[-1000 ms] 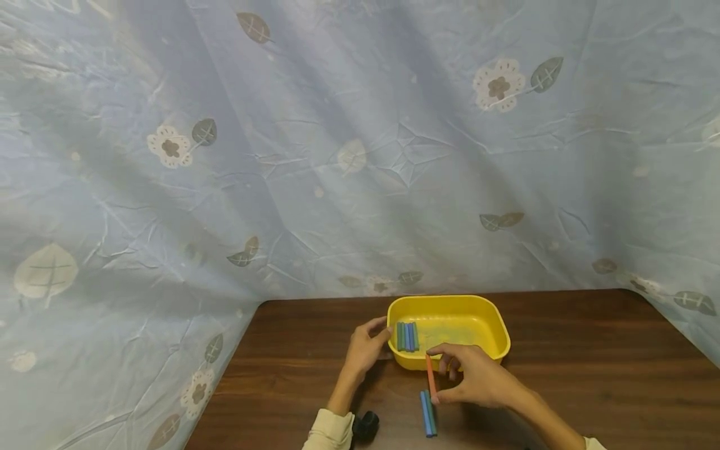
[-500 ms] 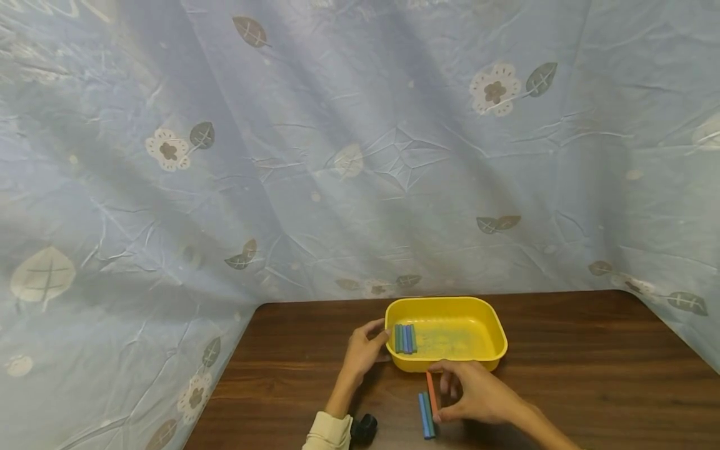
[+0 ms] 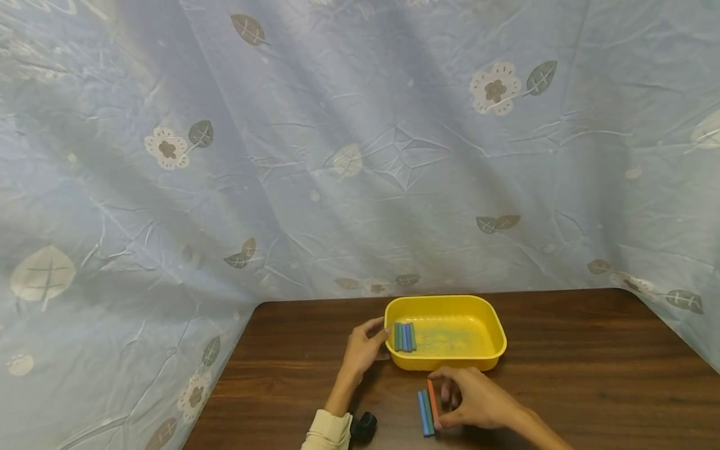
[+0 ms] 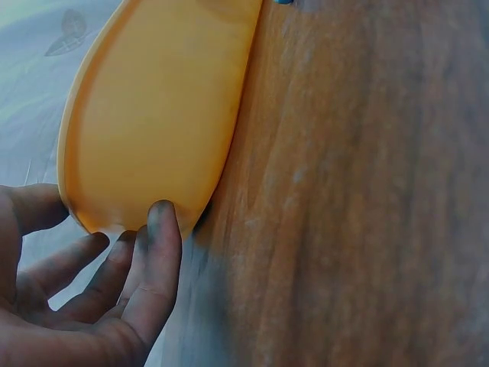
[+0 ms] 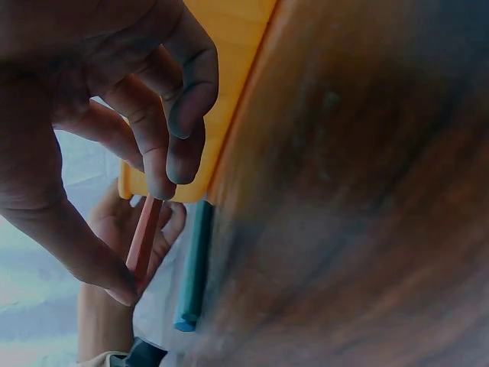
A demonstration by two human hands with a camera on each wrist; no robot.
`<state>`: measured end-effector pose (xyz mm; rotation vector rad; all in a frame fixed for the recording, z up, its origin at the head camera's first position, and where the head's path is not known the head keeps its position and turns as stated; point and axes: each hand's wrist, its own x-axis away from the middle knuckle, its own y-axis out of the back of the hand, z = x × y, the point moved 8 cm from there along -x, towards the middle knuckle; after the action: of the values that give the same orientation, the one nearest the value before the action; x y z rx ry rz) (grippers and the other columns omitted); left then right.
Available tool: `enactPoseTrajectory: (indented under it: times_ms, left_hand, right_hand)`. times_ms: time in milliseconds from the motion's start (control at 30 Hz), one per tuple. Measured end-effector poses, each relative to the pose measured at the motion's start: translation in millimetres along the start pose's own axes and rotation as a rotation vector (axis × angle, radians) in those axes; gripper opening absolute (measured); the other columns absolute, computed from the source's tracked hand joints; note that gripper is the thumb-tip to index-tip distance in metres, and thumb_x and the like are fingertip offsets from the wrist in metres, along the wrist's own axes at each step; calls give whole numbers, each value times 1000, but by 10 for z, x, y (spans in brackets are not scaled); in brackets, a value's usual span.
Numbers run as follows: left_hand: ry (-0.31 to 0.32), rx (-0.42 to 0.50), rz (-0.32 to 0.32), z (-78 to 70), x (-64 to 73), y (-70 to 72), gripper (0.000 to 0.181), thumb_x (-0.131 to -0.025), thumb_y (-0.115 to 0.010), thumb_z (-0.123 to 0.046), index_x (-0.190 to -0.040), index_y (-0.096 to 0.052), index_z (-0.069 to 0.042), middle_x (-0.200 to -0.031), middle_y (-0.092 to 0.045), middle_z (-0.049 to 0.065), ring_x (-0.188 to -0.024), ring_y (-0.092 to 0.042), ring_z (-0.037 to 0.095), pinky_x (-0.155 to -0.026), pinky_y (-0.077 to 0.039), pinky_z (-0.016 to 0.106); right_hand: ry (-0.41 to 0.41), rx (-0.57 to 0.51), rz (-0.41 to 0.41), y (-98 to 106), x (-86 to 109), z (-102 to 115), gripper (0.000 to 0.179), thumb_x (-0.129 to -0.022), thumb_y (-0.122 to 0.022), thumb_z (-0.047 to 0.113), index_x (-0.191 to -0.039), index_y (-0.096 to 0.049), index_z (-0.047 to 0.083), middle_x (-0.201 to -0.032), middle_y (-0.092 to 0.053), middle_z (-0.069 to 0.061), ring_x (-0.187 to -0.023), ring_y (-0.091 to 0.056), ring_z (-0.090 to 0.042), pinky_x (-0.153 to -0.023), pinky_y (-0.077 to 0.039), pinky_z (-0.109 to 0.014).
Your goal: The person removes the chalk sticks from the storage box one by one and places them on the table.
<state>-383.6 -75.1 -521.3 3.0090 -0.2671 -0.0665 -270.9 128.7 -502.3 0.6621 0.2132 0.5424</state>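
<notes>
My right hand (image 3: 478, 400) pinches an orange chalk stick (image 3: 433, 403) lengthwise, thumb at the near end and a fingertip at the far end. Just left of it, a blue chalk stick (image 3: 423, 414) and a green chalk stick (image 3: 429, 411) lie side by side on the table. A yellow plastic tub (image 3: 450, 364) stands beyond them. Along its left side lie several blue and green chalk sticks (image 3: 405, 337) in a row. My left hand (image 4: 99, 298) holds the tub's left end, with thumb and fingers spread around it.
The tub floor (image 3: 461, 337) carries bluish-green dust. A black object (image 3: 364, 427) is at the left wrist, beside the cream sleeve (image 3: 327, 431). Patterned pale-blue cloth (image 3: 360, 156) hangs behind the dark wooden table (image 3: 562, 350).
My right hand has brought the orange chalk stick down and nearer, from the tub's front edge to beside the blue and green ones. My left hand stays at the tub.
</notes>
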Motion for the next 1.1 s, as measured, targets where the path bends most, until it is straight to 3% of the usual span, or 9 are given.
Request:
enactPoseTrajectory:
  times_ms: [500, 767, 1100]
  left_hand:
    - [-19, -2, 5, -9, -21, 0, 48, -105, -68, -18, -147, -61, 4, -142, -65, 29, -106, -76, 36, -76, -72, 47]
    - [-16, -4, 2, -20, -6, -4, 49, -105, -68, -18, -148, -61, 3, -142, -65, 29, -106, -76, 35, -77, -71, 48]
    - [-10, -2, 3, -9, -2, 0, 49, -104, -69, -19, -148, -61, 3, -144, -64, 29, -101, -78, 34, -78, -71, 49]
  right_hand:
    - [-46, 55, 30, -83, 4, -90, 69, -80, -96, 34, -134, -67, 3, -91, -66, 7, -77, -56, -2, -64, -50, -20]
    - [-122, 62, 63, -128, -12, -143, 70, -76, -98, 32, -134, -68, 4, -90, -66, 5, -74, -56, -5, -61, -49, -22]
    - [-106, 103, 56, -158, -10, -111, 70, -74, -99, 34, -131, -69, 5, -86, -65, 9, -71, -55, -3, -60, -48, -21]
